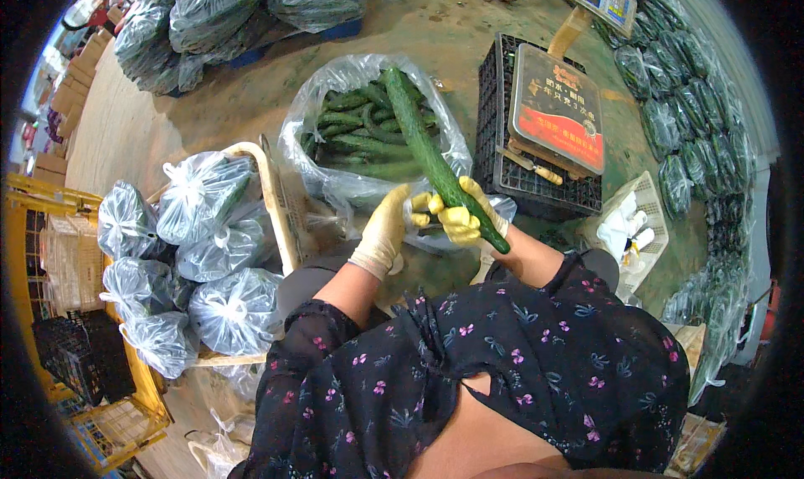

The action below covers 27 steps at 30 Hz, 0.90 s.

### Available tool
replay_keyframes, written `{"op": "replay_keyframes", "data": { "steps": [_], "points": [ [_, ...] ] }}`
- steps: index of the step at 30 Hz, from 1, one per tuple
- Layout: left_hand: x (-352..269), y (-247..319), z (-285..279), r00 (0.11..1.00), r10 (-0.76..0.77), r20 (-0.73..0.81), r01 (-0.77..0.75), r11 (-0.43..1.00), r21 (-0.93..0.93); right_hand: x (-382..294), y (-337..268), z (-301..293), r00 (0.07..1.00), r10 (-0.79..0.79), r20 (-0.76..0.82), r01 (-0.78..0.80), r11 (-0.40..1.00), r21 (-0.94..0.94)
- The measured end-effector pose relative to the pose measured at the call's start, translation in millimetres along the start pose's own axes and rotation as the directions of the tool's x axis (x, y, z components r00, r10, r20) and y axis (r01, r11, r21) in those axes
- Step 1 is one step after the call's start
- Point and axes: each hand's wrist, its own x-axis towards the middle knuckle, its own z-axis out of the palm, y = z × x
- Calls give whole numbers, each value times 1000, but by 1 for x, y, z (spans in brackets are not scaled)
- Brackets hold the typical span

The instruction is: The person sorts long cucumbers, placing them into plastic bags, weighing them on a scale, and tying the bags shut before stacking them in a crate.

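Note:
A long green cucumber (424, 146) slants across the middle of the view, its far end over a large open plastic bag (295, 133) of cucumbers (370, 143). My right hand (463, 218), in a pale yellow glove, is closed around its nearer part. My left hand (392, 218), gloved alike, is just left of it, fingers bent towards the right hand; whether it grips anything cannot be told. Thin clear plastic shows around both hands, below the bag's rim.
Right of the bag, a platform scale (556, 111) and a wooden-handled knife (534, 168) rest on a black crate (493, 102). Tied bags (235, 303) fill a crate at left. A pale basket (653, 228) holds white plastic. Bagged cucumbers (697, 102) line the right side; more bags (217, 14) lie far left.

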Motion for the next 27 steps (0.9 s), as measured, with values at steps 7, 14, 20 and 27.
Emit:
{"op": "replay_keyframes", "data": {
  "steps": [7, 14, 20, 27],
  "points": [
    [-21, -34, 30, 936, 345, 74, -309, 701, 642, -20, 50, -3, 961, 274, -32, -276, 959, -65],
    [-21, -33, 30, 815, 573, 89, -376, 405, 834, -27, 48, 30, 835, -151, -529, -289, 698, -656],
    [-22, -39, 38, 844, 516, 144, -359, 346, 867, -31, 54, 38, 850, -166, -500, -266, 683, -680],
    [-25, -38, 38, 836, 533, 130, -275, 202, 940, -38, 54, 28, 889, -98, -447, -221, 763, -607]
  ]
}}
